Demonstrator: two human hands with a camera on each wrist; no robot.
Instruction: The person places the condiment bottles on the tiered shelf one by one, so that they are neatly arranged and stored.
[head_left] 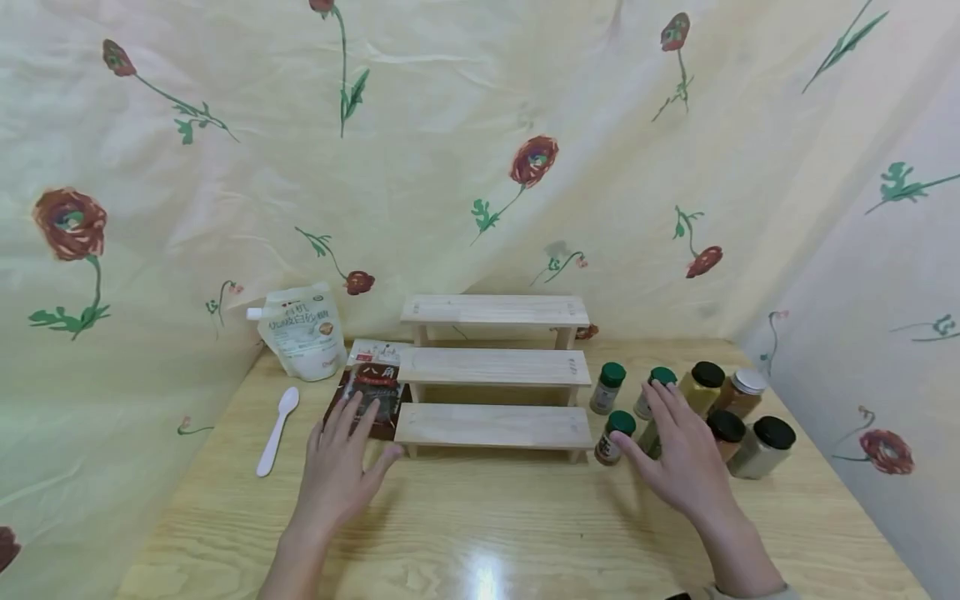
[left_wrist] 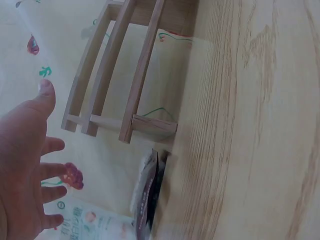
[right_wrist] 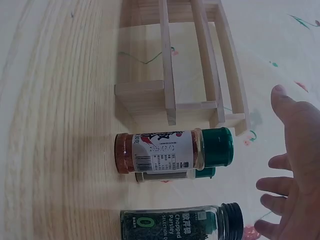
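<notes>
My left hand (head_left: 337, 471) hovers with fingers spread, holding nothing, its fingertips overlapping a dark brown spice bag (head_left: 378, 375) in the head view. Between the two hands stands a three-step wooden rack (head_left: 491, 425). On the other side, my right hand (head_left: 686, 458) is above several spice jars, fingers extended and nothing in its grasp. Its thumb overlaps the green cap of a shaker of reddish spice (right_wrist: 162, 151), seen upright beside the rack. A chopped parsley jar (right_wrist: 170, 223) stands close by, partly hidden by the hand in the head view.
A white sugar pouch (head_left: 303, 333) stands at the back left, with a white plastic spoon (head_left: 278, 429) in front of it. More green-capped shakers (head_left: 608, 387), several black-capped jars (head_left: 762, 447) and a silver-capped jar (head_left: 741, 393) stand right of the rack. Flowered cloth (head_left: 450, 167) hangs behind.
</notes>
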